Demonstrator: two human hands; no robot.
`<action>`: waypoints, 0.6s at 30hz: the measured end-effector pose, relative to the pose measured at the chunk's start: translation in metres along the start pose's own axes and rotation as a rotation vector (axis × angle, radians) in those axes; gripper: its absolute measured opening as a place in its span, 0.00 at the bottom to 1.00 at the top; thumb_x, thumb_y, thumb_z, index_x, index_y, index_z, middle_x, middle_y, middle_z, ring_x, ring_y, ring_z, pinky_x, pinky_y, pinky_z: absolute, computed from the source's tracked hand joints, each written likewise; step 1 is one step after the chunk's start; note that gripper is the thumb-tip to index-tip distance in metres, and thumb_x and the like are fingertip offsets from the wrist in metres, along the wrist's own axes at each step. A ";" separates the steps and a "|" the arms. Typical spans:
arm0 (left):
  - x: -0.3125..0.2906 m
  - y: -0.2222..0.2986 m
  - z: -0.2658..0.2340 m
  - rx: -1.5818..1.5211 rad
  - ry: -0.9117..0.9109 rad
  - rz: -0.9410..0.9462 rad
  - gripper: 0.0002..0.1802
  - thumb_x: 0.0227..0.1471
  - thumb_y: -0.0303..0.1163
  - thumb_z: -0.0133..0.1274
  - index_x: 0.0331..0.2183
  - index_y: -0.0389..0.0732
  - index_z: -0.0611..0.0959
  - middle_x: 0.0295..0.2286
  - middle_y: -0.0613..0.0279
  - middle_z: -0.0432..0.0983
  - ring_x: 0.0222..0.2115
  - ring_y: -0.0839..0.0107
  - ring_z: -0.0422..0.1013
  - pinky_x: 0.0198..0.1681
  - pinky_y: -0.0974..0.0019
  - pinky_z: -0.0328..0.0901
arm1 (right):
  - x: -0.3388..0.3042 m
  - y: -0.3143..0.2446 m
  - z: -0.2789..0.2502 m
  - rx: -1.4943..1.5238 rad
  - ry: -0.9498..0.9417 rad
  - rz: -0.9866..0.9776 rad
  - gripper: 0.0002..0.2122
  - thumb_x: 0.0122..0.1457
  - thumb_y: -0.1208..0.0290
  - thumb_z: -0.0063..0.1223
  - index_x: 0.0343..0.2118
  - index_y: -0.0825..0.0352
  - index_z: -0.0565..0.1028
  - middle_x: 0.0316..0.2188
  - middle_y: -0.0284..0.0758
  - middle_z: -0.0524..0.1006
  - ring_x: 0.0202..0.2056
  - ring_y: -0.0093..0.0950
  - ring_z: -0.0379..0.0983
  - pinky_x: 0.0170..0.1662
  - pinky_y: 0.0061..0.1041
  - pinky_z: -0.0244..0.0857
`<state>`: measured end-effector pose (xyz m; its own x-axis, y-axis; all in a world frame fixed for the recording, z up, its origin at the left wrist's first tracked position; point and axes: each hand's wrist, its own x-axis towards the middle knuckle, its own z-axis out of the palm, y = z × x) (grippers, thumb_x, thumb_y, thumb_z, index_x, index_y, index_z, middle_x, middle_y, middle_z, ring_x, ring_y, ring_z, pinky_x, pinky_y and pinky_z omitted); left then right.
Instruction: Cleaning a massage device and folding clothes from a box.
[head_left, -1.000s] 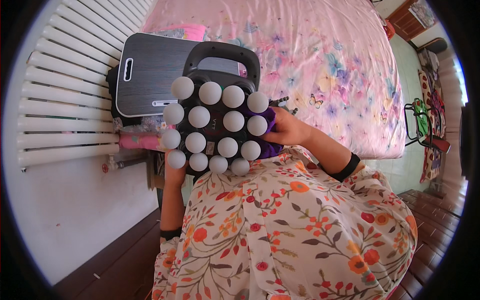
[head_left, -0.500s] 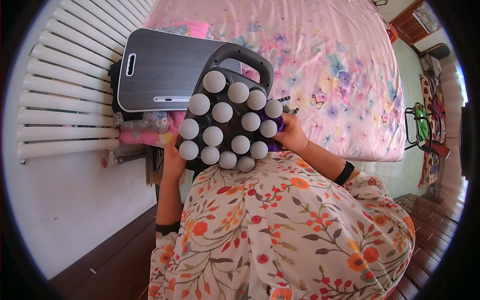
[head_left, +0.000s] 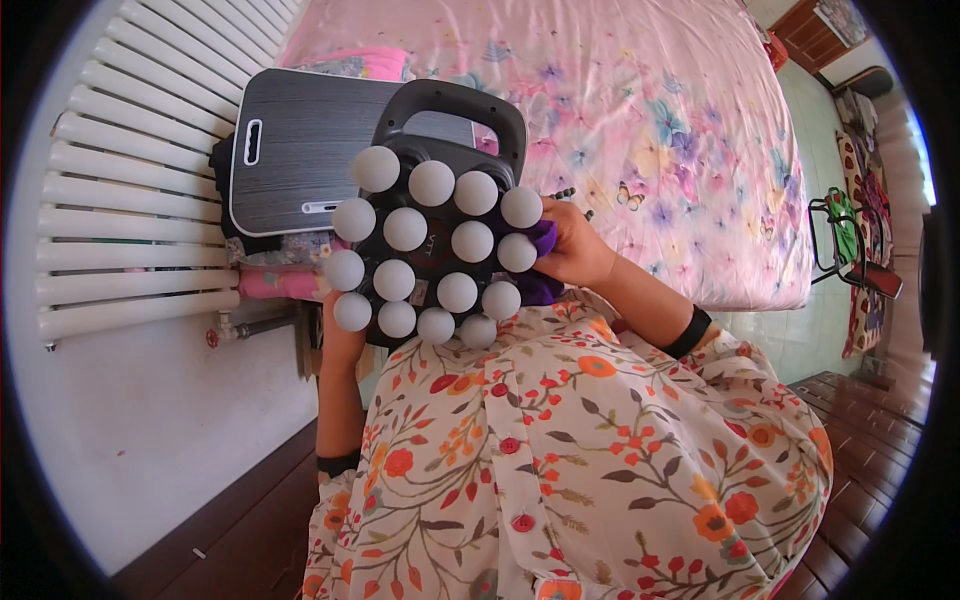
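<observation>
In front of my body is a dark grey device [head_left: 440, 256] with a looped handle at its far end. Several light grey balls cover the side facing up. My left hand [head_left: 343, 332] grips its lower left edge, with the fingertips hidden behind it. At the right edge, my right hand [head_left: 578, 246] is closed on a purple cloth [head_left: 543, 238] pressed against the device; part of this cloth is hidden by the balls.
A grey wood-grain board [head_left: 320, 135] with a white rim lies on folded bedding [head_left: 275, 284] at the left. Beside it stands a white radiator [head_left: 130, 210] with a pipe valve [head_left: 213, 338]. A bed [head_left: 640, 140] with a floral pink sheet spreads ahead. A black-framed chair [head_left: 825, 245] stands far right.
The device has shifted left and turned slightly anticlockwise, its handle now farther left. My right hand has moved a little up and left along the edge, with more purple cloth showing.
</observation>
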<state>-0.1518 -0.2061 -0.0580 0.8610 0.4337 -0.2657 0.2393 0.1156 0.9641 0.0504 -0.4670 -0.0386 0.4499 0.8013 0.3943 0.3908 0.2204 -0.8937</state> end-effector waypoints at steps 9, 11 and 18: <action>0.002 -0.005 0.006 0.149 0.027 0.096 0.24 0.41 0.21 0.51 0.45 0.33 0.72 0.35 0.63 0.74 0.33 0.75 0.71 0.34 0.72 0.67 | -0.030 0.022 0.022 0.492 0.242 0.508 0.11 0.48 0.81 0.56 0.37 0.70 0.76 0.33 0.30 0.78 0.35 0.17 0.72 0.42 0.21 0.67; 0.002 -0.009 0.003 0.119 0.017 0.099 0.24 0.41 0.20 0.51 0.45 0.33 0.72 0.35 0.64 0.74 0.33 0.75 0.71 0.33 0.71 0.67 | -0.037 0.032 0.022 0.524 0.272 0.560 0.10 0.49 0.80 0.56 0.37 0.70 0.76 0.32 0.30 0.78 0.34 0.17 0.71 0.40 0.21 0.67; 0.003 -0.020 -0.003 0.006 0.103 0.032 0.23 0.36 0.19 0.49 0.42 0.34 0.75 0.34 0.62 0.74 0.35 0.71 0.70 0.34 0.69 0.67 | -0.018 0.022 0.012 0.027 0.289 0.548 0.09 0.50 0.77 0.55 0.35 0.72 0.73 0.27 0.33 0.75 0.28 0.18 0.67 0.35 0.20 0.64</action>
<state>-0.1551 -0.2043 -0.0783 0.8178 0.5264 -0.2326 0.2153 0.0949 0.9719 0.0412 -0.4703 -0.0675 0.7805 0.6194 -0.0847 0.0229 -0.1638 -0.9862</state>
